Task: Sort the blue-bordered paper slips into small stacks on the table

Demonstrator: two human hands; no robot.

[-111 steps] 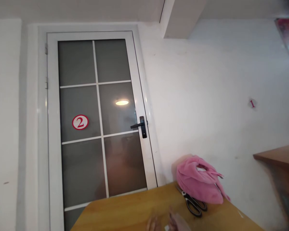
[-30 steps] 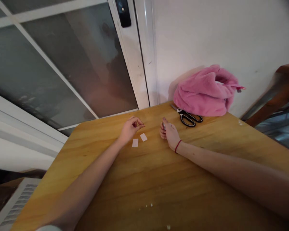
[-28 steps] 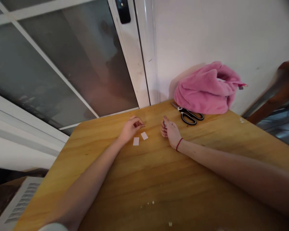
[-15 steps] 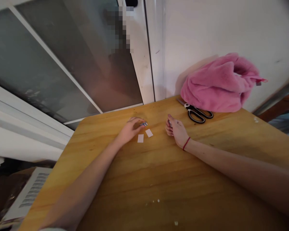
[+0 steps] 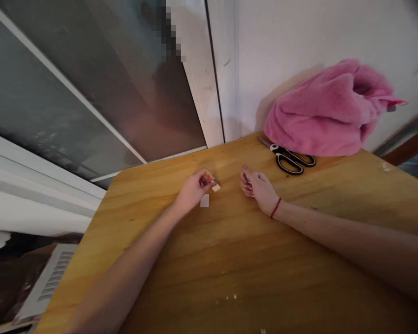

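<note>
My left hand (image 5: 195,186) is closed in a pinch at a small white card (image 5: 216,187), thumb and fingertips at its left edge. A bit of blue print shows behind those fingers, mostly covered. Just below, a second small white card (image 5: 205,200) lies flat on the wooden table (image 5: 181,278). My right hand (image 5: 261,189), a red string around its wrist, rests on its side to the right with the fingers curled in. Between its thumb and fingers a pale, bluish edge peeks out; the rest is hidden in the palm.
Black-handled scissors (image 5: 292,160) lie beyond my right hand, against a pink plush bundle (image 5: 327,111) by the wall. A framed glass panel (image 5: 125,83) borders the table's far left edge. White crumbs (image 5: 234,296) dot the near tabletop. A box (image 5: 52,278) sits below, left.
My left hand has shifted slightly right and closed its fingertips at the upper white card, and the blue printed piece is now mostly covered. My right hand stays curled. The view has tilted slightly.
</note>
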